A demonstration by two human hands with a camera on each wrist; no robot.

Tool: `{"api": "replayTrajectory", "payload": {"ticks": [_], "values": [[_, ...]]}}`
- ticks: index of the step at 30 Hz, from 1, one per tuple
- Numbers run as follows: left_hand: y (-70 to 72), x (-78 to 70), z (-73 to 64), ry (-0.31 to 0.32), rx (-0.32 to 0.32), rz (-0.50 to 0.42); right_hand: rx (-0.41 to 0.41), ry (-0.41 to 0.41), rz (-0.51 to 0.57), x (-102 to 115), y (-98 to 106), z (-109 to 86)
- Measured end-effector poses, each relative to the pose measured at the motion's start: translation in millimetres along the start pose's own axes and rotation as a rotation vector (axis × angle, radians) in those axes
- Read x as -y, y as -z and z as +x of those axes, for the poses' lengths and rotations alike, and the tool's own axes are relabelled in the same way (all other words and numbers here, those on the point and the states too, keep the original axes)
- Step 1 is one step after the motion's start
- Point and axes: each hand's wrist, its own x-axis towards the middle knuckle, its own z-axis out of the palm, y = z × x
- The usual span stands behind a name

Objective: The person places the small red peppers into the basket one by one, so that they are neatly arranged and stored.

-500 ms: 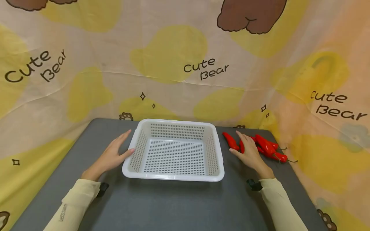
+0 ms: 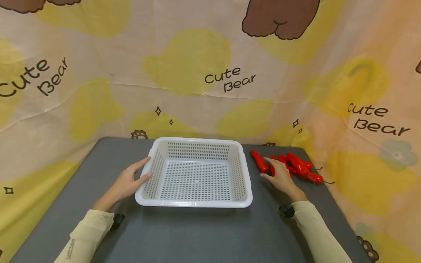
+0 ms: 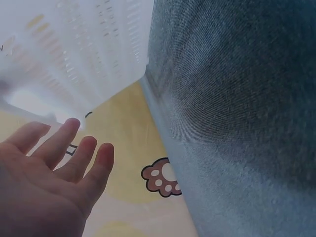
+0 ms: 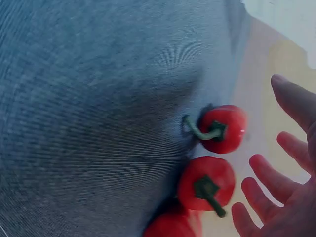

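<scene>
A white plastic basket (image 2: pixel 196 204) with slotted walls and base stands upright in the middle of the grey table. My left hand (image 2: pixel 123 184) is at its left side, thumb and fingertips by the rim; whether they touch it I cannot tell. In the left wrist view the fingers (image 3: pixel 101 160) are loosely spread beside the basket wall (image 3: pixel 94 59). My right hand (image 2: pixel 282 179) hovers over several red peppers (image 2: pixel 297 164) to the right of the basket. The right wrist view shows its fingers spread beside a green-stemmed pepper (image 4: pixel 207 180), not gripping it.
The grey table (image 2: pixel 197 233) extends in front of the basket. A patterned cloth (image 2: pixel 184 62) hangs right behind the table and along its sides. One red pepper (image 2: pixel 258 161) lies between the basket and the right hand.
The right hand has come in slightly over the peppers, its fingers a little more bent. The left fingertips are closer to the basket rim. The head view has shifted slightly.
</scene>
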Motion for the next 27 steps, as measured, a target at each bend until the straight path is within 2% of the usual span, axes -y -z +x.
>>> {"api": "replayTrajectory", "payload": {"ticks": [11,21,24,27], "values": [[-3.7,3.3,-1.4,-0.012,-0.023,-0.052,-0.024,-0.107,-0.031,-7,-10,7.2],[-5.9,4.9,2.1,-0.042,-0.025,-0.074,-0.104,-0.123,-0.174,-8,-19,13.8],[-5.9,5.2,2.2,-0.043,-0.032,-0.081,-0.141,-0.129,-0.141,-7,-17,14.5],[-5.7,6.0,1.0,-0.04,-0.031,-0.078,-0.184,-0.153,-0.041,-6,-13,14.0]]}}
